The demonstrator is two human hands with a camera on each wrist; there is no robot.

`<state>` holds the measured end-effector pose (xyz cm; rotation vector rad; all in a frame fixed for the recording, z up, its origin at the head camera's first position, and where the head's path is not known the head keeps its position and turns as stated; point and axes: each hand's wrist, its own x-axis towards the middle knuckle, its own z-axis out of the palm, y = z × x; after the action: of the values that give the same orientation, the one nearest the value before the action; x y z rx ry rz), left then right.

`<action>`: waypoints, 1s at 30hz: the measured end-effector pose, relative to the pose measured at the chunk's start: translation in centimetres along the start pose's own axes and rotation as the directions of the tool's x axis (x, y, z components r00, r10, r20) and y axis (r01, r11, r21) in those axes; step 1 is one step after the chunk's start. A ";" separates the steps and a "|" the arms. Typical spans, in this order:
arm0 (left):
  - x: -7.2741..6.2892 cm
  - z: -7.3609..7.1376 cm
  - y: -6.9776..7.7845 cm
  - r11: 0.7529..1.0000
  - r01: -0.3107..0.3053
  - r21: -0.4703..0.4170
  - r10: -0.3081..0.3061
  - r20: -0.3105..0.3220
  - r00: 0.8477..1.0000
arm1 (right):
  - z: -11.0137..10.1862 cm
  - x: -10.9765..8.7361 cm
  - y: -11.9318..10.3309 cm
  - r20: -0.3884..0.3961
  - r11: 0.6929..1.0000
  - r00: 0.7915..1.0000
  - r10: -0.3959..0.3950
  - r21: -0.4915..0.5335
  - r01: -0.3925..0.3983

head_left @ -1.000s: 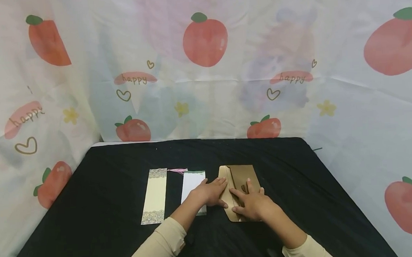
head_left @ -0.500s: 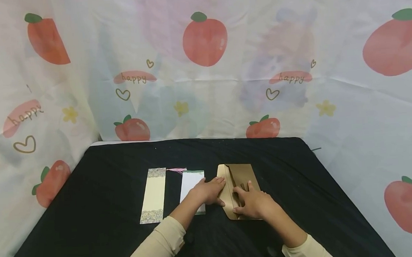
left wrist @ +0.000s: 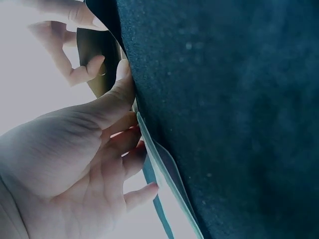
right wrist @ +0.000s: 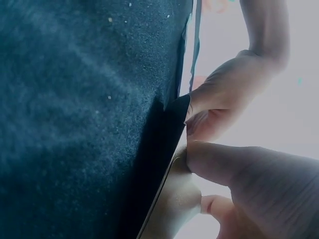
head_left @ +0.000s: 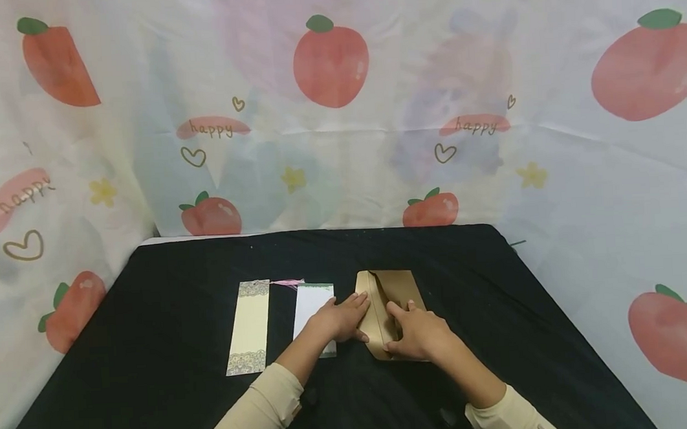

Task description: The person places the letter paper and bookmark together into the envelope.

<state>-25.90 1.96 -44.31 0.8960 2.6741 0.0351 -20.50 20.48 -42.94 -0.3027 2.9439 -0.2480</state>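
Note:
A gold-brown envelope (head_left: 375, 333) lies on the black cloth, its flap folded out to the left and its mouth gaping as a dark slit. My left hand (head_left: 340, 319) rests on the flap with fingers extended, holding it down. My right hand (head_left: 422, 332) is bent over the envelope's body, thumb near the front end of the mouth and index finger farther back. Between them the upper layer bulges up in the right wrist view. A white card (head_left: 313, 300) with a green top edge lies partly under my left wrist.
Left of the white card lies a cream bookmark (head_left: 249, 326) with lacy patterned ends. A pink tassel (head_left: 289, 283) stretches between the two. The black cloth (head_left: 179, 314) covers the table, and a fruit-print curtain (head_left: 266, 69) hangs behind and at both sides.
My right fingers have drawn in from a spread pose, index and thumb bending at the envelope's mouth. That mouth has widened. My left hand stays on the flap; the head view has shifted slightly.

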 end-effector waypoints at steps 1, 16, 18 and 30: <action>0.0 0.0 0.0 1.000 0.000 0.000 0.000 0.002 1.000 | -0.1 0.0 0.0 -0.002 1.000 1.000 0.000 0.000 0.000; -0.2 0.0 0.0 0.999 -0.005 -0.039 0.005 -0.020 1.000 | -0.3 0.1 -0.2 -0.030 1.000 1.000 -0.004 0.006 0.005; -0.2 0.1 0.1 0.999 -0.002 -0.036 0.001 -0.027 1.000 | -0.2 0.1 -0.1 -0.026 1.000 1.000 -0.003 0.015 0.003; -0.1 -0.4 0.0 0.998 -0.032 0.046 0.037 -0.111 0.993 | -0.1 0.3 0.0 -0.045 1.000 0.999 -0.013 0.013 0.013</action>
<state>-25.93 1.97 -43.86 0.9816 2.7725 0.0350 -20.85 20.46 -42.85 -0.3187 2.9838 -0.2795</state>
